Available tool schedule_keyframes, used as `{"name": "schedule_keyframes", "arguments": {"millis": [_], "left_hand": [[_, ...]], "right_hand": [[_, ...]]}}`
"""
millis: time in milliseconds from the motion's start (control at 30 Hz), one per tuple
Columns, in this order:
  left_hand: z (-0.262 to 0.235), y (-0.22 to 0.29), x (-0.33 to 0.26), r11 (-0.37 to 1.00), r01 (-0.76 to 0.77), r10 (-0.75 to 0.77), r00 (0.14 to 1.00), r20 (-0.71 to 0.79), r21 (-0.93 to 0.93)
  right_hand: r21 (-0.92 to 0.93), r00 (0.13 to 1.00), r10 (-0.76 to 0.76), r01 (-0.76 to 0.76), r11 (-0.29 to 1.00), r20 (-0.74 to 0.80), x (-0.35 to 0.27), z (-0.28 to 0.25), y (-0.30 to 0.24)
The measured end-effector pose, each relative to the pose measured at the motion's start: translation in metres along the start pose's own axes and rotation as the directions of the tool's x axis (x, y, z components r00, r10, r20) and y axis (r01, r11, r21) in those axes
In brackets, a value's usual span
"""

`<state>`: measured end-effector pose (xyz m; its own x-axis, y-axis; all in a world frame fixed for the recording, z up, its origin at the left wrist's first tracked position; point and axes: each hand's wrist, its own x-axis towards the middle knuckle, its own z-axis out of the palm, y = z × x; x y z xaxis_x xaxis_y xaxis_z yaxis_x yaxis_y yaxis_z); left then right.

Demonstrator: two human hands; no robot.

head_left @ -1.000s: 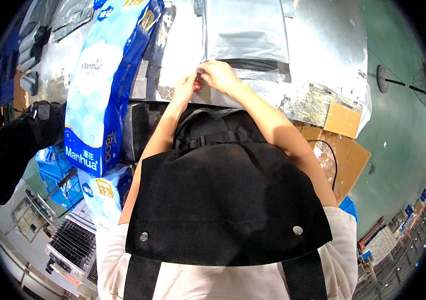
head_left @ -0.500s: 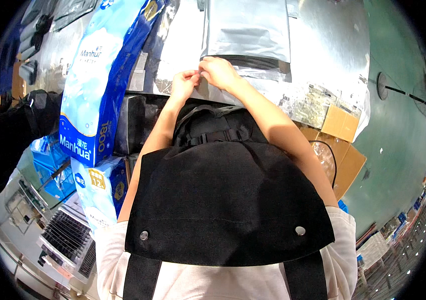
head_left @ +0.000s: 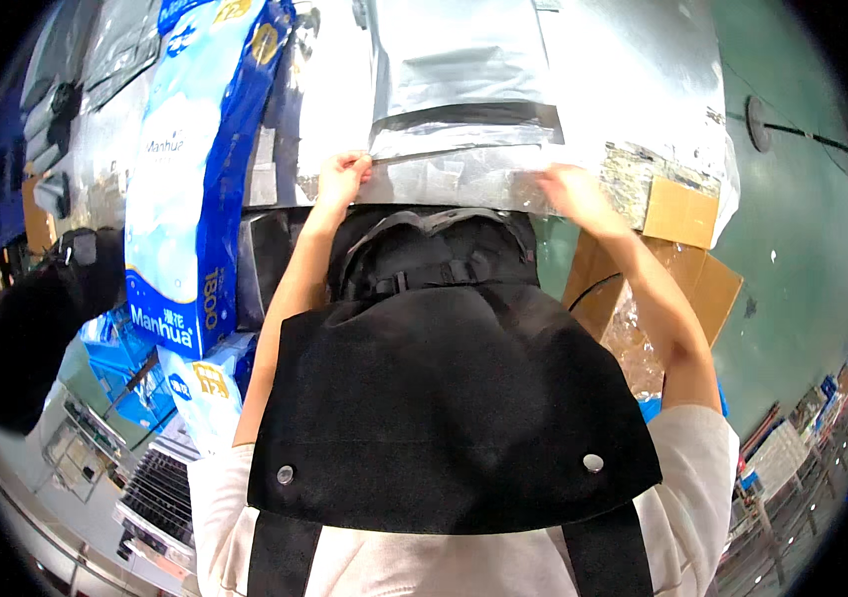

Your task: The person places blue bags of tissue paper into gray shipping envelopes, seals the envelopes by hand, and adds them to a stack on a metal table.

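Silver bag (head_left: 464, 119) lies flat on the foil-covered table (head_left: 633, 80), its near flap (head_left: 459, 179) along the table's near edge. Left hand (head_left: 342, 177) pinches the flap's left corner; right hand (head_left: 568, 189) rests on its right end, grip unclear. Judging by this, the flap is being smoothed for sealing; next calls for even pressure along it. Half a second ago both hands met at the middle; now they are spread apart.

Table's near edge: left hand (head_left: 342, 179) and right hand (head_left: 571, 194) apart on the grey mailer bag (head_left: 464, 149); open foil between them. Tall blue package (head_left: 195, 179) blocks the left; cardboard (head_left: 680, 211) crowds the right corner.
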<state>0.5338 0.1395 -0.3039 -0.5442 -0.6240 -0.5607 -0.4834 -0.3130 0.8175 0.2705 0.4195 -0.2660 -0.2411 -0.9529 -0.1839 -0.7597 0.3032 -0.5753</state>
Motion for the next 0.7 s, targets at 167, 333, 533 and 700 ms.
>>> {"name": "schedule_keyframes", "arguments": {"millis": [167,333,533,700], "left_hand": [[-0.015,0.008,0.007,0.998,0.043,-0.05,0.982,0.184,0.043],[-0.037,0.048,0.027,0.596,-0.309,0.467,0.884,-0.007,0.741],[0.019,0.126,0.036,-0.583,-0.627,0.3,0.424,0.854,0.516],[-0.008,0.064,0.07,-0.187,-0.787,0.317,0.518,0.795,0.587]], "right_hand": [[-0.639,0.8,0.6,-0.46,0.617,0.004,-0.316,0.008,0.145],[-0.493,0.604,0.745,-0.575,0.653,0.281,-0.154,-0.033,0.058],[-0.514,0.905,-0.333,0.161,0.843,-0.263,0.068,-0.083,-0.001],[-0.558,0.903,-0.394,0.419,0.717,0.172,0.088,-0.09,0.026]]}}
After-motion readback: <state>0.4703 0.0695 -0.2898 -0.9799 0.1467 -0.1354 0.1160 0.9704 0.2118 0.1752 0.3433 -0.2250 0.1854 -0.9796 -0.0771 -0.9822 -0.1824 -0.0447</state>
